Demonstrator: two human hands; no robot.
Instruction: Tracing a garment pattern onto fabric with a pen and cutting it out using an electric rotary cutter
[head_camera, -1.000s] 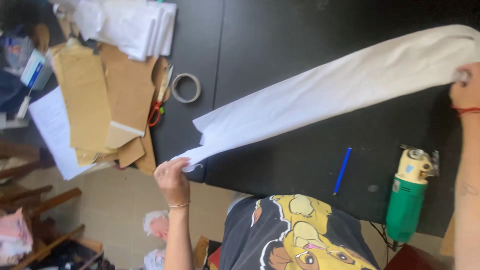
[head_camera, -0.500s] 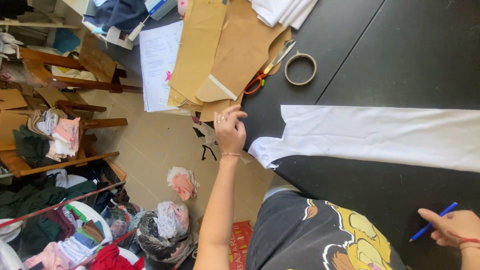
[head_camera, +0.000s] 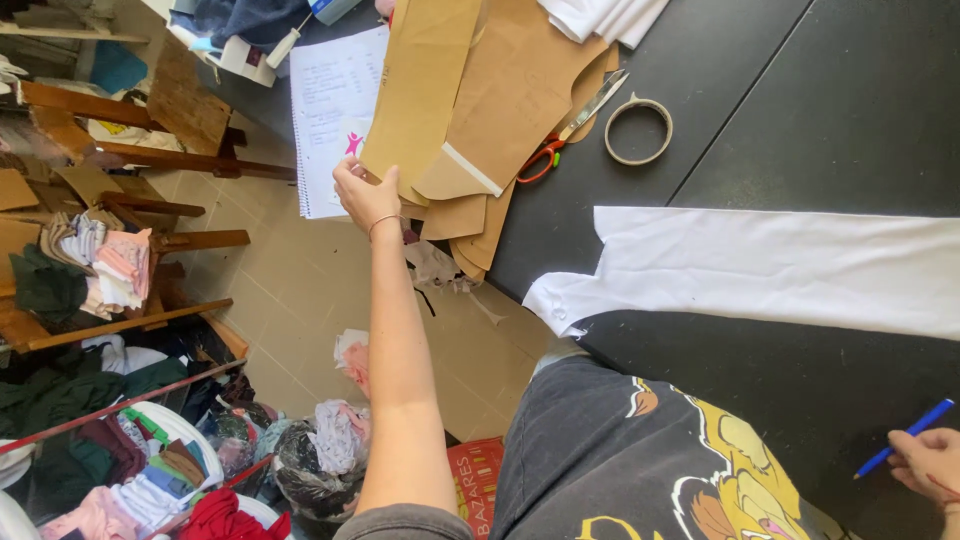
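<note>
Left hand, arm outstretched, grips brown paper patterns; right hand holds a blue pen.

Bright even daylight, soft shadows, sharp.

Matt cardboard patterns — white cloth (smooth).

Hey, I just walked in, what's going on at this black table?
A person stands at a black table. Their left hand reaches out to the brown paper pattern pieces at the table's edge, touching them. Their right hand holds a blue pen. A long white fabric lies flat across the table, with scissors and a tape roll nearby.
</note>
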